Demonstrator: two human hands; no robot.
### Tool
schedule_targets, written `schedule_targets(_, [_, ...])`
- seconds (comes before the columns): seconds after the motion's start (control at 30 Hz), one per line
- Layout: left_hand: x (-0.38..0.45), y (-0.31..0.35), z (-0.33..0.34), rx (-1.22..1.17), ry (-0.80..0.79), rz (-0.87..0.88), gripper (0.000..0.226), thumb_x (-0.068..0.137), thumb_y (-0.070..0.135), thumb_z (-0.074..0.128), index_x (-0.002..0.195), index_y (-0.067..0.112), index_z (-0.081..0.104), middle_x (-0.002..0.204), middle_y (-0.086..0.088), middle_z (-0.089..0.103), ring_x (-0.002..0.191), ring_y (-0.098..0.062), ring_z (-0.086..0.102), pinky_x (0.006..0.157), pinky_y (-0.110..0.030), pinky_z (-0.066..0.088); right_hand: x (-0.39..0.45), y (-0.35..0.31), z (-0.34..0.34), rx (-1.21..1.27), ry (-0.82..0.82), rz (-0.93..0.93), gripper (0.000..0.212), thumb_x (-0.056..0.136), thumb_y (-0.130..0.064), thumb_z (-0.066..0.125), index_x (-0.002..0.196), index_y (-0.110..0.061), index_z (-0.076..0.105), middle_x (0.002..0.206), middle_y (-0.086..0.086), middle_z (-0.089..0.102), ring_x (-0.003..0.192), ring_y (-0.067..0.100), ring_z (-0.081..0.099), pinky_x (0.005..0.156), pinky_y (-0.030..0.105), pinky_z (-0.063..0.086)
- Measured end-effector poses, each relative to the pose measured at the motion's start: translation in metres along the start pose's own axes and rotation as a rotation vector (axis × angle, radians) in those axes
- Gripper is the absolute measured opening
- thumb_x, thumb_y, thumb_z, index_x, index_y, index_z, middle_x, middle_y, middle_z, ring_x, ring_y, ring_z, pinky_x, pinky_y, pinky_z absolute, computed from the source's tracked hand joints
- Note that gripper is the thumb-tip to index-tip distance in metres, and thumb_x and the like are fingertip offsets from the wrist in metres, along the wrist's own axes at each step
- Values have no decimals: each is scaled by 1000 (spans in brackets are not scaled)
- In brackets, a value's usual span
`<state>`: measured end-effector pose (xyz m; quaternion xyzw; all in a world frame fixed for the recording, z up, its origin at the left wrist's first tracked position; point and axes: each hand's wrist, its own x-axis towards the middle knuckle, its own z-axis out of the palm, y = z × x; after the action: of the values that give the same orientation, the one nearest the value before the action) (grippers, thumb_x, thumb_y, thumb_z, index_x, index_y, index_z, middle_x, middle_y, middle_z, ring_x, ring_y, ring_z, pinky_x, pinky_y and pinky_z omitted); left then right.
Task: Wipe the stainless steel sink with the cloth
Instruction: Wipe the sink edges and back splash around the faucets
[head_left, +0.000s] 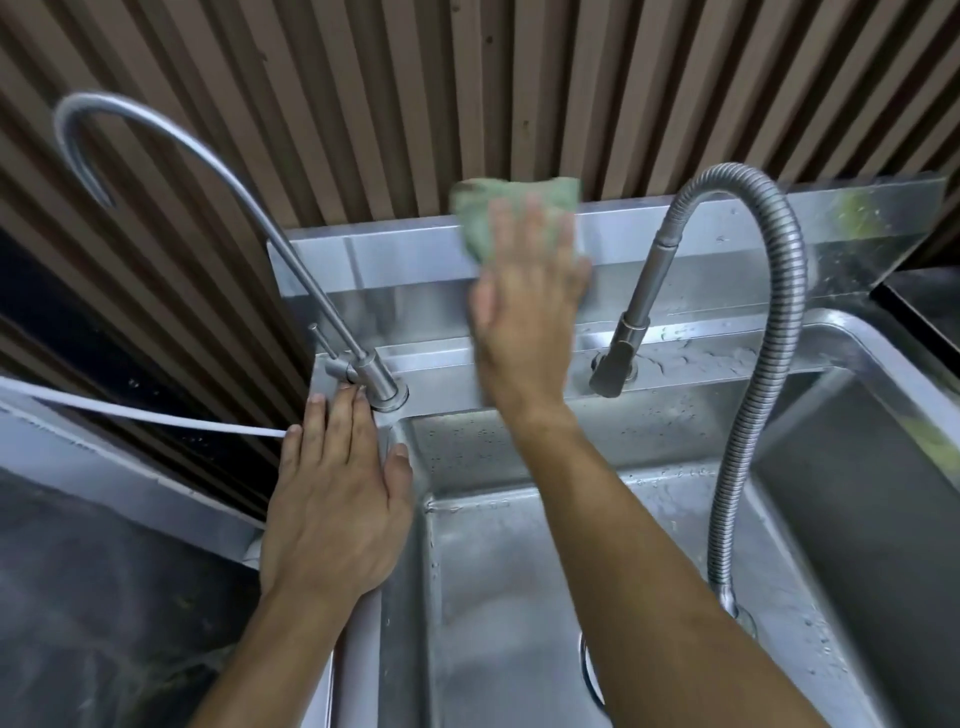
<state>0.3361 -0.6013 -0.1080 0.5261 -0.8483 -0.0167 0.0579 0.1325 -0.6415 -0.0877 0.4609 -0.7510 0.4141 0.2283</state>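
Head view: stainless steel sink (519, 597), basin wet, droplets on the back wall and ledge. Right hand (524, 322) reaches across the basin to the raised steel backsplash (395, 254), fingers spread flat, pressing a green cloth (498, 213) against it; the cloth pokes out above and left of the fingertips, its top edge at the rim of the backsplash, and looks blurred. The hand is open-palmed on the cloth, not clenched round it. Left hand (332, 499) lies flat and empty on the sink's left rim at the back corner, fingers extended, fingertips touching the base of a thin gooseneck tap (249, 218) that arches up and left. To the right of the cloth, a flexible ribbed hose faucet (748, 332) loops up from the basin's right rim and down again, its spray head hanging just over the back ledge. A white cord (135, 413) runs in from the left toward the left hand. Brown slatted wall (415, 93) behind; dark countertop (104, 597) at left.
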Motion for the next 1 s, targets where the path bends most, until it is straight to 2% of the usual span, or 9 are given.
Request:
schedule_targets(0.07, [0,2,-1,-13,10,-6,78,98,51,5,162,9,18,171,-5,15,158,-24,7,128,-43,7,12,18,-11,167,130,289,56,108,-21,35,162,-10,23,170,16,14,158,33,7,127,32,-6])
schedule_targets(0.13, [0,4,-2,-16,16,-11,78,98,50,7,162,8,20,171,-5,17,158,-25,9,128,-44,8,10,3,-9,190,103,358,56,109,-22,34,162,-9,21,171,14,12,158,35,3,128,37,-8])
schedule_targets(0.2, [0,4,-3,-17,4,-15,78,98,50,6,163,9,17,172,-4,13,159,-24,6,128,-42,5,-7,-28,2,131,-56,68,57,108,-22,38,162,-13,22,171,9,14,158,36,3,128,52,-3])
schedule_targets(0.27, [1,2,-3,-10,-7,-15,77,98,50,5,163,10,12,172,-3,8,159,-23,2,128,-41,3,-27,-49,13,93,-213,-341,61,103,-17,48,161,-18,28,170,5,22,158,33,10,127,53,2])
schedule_targets(0.33, [1,1,-4,-7,-6,-7,77,97,49,7,163,9,15,172,-5,11,159,-24,4,129,-43,6,-29,-45,19,44,-248,-475,68,97,-11,53,160,-23,31,168,0,26,158,28,15,127,52,6])
schedule_targets(0.57, [0,2,-5,-26,-28,-21,79,96,50,5,163,10,15,172,-3,10,159,-23,4,128,-42,5,-37,-24,-31,284,-125,234,65,98,2,40,161,-12,27,171,4,19,159,26,5,126,54,17])
schedule_targets(0.77, [-1,2,-4,-18,-44,-36,78,96,50,4,164,11,10,173,-1,5,159,-22,0,129,-42,3,-67,-28,-37,-70,-537,37,55,104,-25,40,157,-14,36,168,5,27,157,34,17,123,59,17])
schedule_targets(0.87, [-4,3,-5,-10,-46,-21,79,95,50,3,164,11,9,173,-1,3,159,-22,-1,129,-41,2,-77,-3,-34,-139,-559,-38,54,106,-35,34,157,-18,38,167,3,30,156,32,21,127,53,9])
schedule_targets(1.0, [-12,5,-9,-62,0,17,74,99,46,10,162,8,20,171,-6,13,159,-26,6,129,-41,5,-75,12,-44,-200,-491,112,55,107,-31,35,159,-13,33,169,6,24,158,33,12,126,44,4])
